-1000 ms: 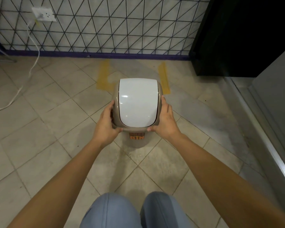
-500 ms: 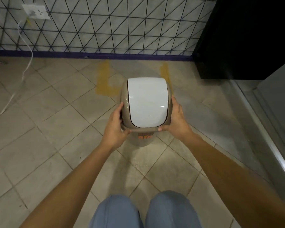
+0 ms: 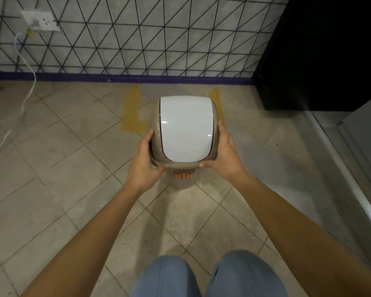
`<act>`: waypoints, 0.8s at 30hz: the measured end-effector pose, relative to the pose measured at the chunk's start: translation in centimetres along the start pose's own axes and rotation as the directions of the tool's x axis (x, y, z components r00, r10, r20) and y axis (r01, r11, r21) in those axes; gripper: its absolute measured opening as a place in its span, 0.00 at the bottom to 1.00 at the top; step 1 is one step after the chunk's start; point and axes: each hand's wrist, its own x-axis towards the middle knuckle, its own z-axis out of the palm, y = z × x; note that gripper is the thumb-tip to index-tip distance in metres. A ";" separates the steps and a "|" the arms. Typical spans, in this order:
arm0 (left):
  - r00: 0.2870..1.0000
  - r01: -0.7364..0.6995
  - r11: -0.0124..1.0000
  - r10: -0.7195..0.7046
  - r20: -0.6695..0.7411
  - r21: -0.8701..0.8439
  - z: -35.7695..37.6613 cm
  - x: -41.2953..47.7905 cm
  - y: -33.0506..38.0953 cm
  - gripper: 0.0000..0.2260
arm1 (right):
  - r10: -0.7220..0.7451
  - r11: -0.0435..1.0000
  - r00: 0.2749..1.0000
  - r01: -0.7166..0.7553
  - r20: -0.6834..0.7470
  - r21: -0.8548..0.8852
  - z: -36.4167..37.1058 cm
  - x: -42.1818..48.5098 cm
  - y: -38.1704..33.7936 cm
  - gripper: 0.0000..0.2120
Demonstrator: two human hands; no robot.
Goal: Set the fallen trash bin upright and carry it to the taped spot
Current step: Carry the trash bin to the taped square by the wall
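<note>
Tiled floor (image 3: 51, 211), yellow tape marks (image 3: 133, 116) ahead by the wall. Both hands, left hand (image 3: 144, 161) and right hand (image 3: 225, 155), clamp the upright trash bin (image 3: 185, 129), seemingly airborne. Danger: the smooth lid shell slipping, or landing short of the tape.

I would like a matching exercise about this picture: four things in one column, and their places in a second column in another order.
Things:
1. beige plastic trash bin with white lid
2. yellow tape marks
3. white wall socket
4. left hand

Places:
A. upper left, on the patterned wall
B. held between both hands
C. on the floor tiles near the wall
D. on the bin's left side

Pairs: 1-B, 2-C, 3-A, 4-D
</note>
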 end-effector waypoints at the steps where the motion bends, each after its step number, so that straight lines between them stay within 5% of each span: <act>1: 0.999 0.005 0.998 -0.002 -0.049 0.061 0.1 0.1 -0.2 0.45 | -0.002 1.000 1.000 0.002 -0.012 0.002 0.0 0.2 0.0 0.63; 3: 0.993 0.054 0.994 -0.044 -0.105 0.098 0.2 0.4 -0.5 0.44 | 0.017 1.000 0.998 -0.016 -0.054 0.008 0.0 0.7 0.2 0.62; 10: 0.925 0.347 0.871 -0.380 -0.029 -0.348 0.7 3.0 -0.1 0.43 | 0.130 0.991 0.991 -0.131 0.022 0.034 -0.2 2.6 0.3 0.51; 24: 0.890 0.444 0.852 -0.455 0.028 -0.278 -0.1 8.1 0.6 0.43 | 0.172 0.985 0.985 -0.172 0.024 0.025 -0.6 6.7 -0.9 0.51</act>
